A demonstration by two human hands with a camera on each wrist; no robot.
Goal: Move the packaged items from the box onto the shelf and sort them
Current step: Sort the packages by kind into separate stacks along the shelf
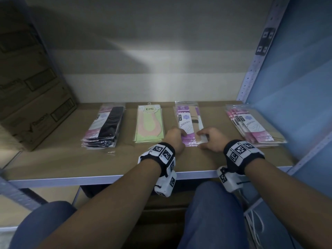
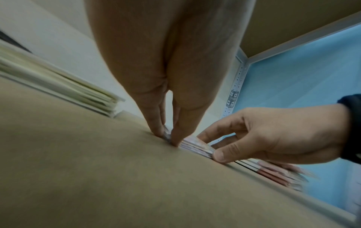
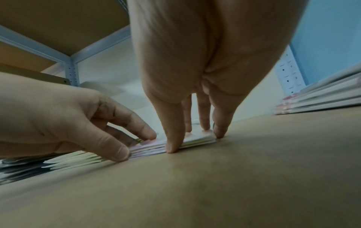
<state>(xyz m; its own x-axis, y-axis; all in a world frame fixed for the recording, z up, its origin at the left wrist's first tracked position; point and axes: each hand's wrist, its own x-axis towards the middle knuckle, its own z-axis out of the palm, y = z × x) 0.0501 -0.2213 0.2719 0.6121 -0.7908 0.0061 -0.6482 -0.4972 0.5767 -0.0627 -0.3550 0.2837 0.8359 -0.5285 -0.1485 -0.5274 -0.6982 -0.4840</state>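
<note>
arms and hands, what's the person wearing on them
Both hands, the left hand and the right hand, are bare, and so are the forearms: no sleeves or gloves. Each wrist carries a black band set with white tiles printed with black square marker codes, and a white boxy unit with the same codes hangs beneath it.

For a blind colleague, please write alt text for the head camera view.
Both hands, left hand and right hand, hold the near end of the purple packet stack, third of four stacks on a brown shelf. A cardboard box stands far left.
</note>
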